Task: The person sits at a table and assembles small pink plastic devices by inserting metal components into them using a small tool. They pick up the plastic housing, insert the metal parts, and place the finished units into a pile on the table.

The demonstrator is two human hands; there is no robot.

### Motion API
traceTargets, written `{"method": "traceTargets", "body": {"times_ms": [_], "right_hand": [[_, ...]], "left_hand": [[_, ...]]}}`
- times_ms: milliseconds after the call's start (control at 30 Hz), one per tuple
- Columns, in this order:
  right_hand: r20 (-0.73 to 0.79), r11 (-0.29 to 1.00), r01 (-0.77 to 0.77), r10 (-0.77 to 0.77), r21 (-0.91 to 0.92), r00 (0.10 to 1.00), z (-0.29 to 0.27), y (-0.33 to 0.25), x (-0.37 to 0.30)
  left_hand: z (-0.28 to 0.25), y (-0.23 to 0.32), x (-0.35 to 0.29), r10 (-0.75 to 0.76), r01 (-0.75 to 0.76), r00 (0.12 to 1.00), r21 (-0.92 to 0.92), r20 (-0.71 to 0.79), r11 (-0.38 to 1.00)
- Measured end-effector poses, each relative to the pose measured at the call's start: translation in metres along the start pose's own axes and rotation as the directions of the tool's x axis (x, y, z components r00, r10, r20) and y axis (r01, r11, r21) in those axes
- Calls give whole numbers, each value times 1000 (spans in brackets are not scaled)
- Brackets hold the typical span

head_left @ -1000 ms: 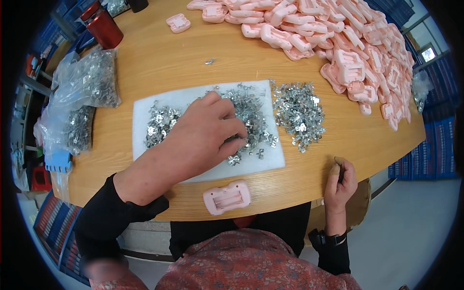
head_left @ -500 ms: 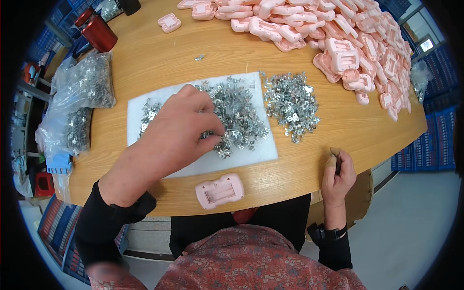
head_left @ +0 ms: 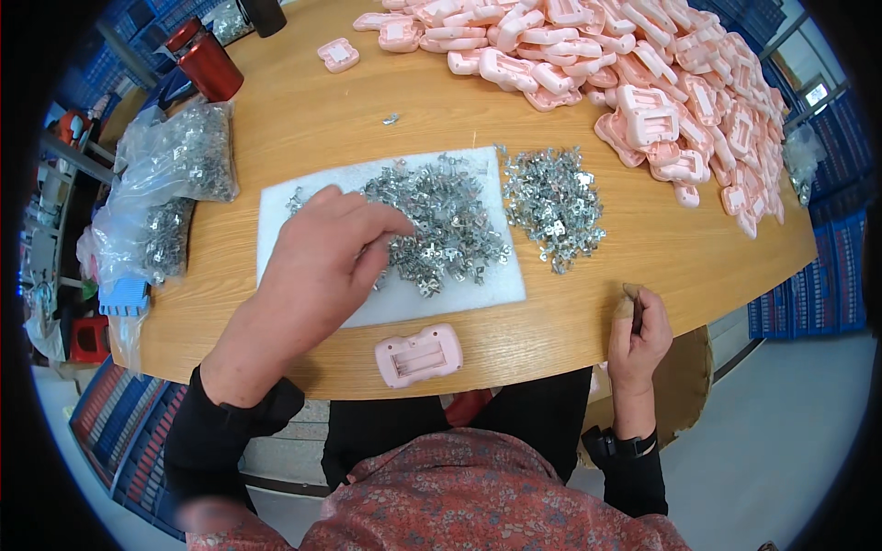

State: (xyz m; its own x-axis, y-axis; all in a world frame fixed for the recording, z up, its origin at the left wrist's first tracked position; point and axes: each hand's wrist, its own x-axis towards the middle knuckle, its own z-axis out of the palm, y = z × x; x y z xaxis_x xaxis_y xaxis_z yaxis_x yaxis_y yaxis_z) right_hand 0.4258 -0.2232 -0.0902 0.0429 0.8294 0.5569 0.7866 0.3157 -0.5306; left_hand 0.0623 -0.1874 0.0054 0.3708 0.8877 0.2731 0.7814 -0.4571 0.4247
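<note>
The table takes up most of the view, its near edge curving past the person's lap. The pile of pink casings spreads over its far right part. In the middle lies a white foam sheet, and at the far left, near the table's side, clear plastic bags full of small metal pieces. A broad heap of metal clips covers much of the sheet; a second heap of clips sits on the bare wood just beyond the sheet's right edge.

The left hand reaches over the sheet's left part, its fingers curled and the thumb and index finger beside the clips; whether they pinch one cannot be told. The right hand is at the near table edge, well apart from the sheet, fingers bent in toward the thumb; what, if anything, is between them cannot be made out.

A red flask stands at the far left. One pink casing lies between the sheet and the near edge, its rectangular recess facing up. A single metal clip lies alone beyond the sheet.
</note>
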Motion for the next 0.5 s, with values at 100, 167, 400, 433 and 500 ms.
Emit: {"method": "traceTargets", "body": {"times_ms": [100, 167, 400, 433, 500], "right_hand": [[53, 997, -78, 77, 11, 996, -3, 0, -2], [74, 992, -116, 112, 50, 991, -6, -2, -1], [236, 963, -228, 191, 141, 953, -21, -31, 5], [260, 968, -204, 162, 145, 952, -20, -37, 5], [297, 972, -180, 129, 150, 946, -20, -46, 5]], "left_hand": [[-9, 6, -18, -52, 52, 998, -10, 24, 999], [-8, 18, -36, -73, 77, 994, -50, 75, 996], [23, 47, -74, -61, 71, 994, -109, 91, 992], [27, 47, -76, -64, 70, 996, -104, 61, 992], [35, 44, -80, -58, 59, 998, -100, 10, 993]]}}
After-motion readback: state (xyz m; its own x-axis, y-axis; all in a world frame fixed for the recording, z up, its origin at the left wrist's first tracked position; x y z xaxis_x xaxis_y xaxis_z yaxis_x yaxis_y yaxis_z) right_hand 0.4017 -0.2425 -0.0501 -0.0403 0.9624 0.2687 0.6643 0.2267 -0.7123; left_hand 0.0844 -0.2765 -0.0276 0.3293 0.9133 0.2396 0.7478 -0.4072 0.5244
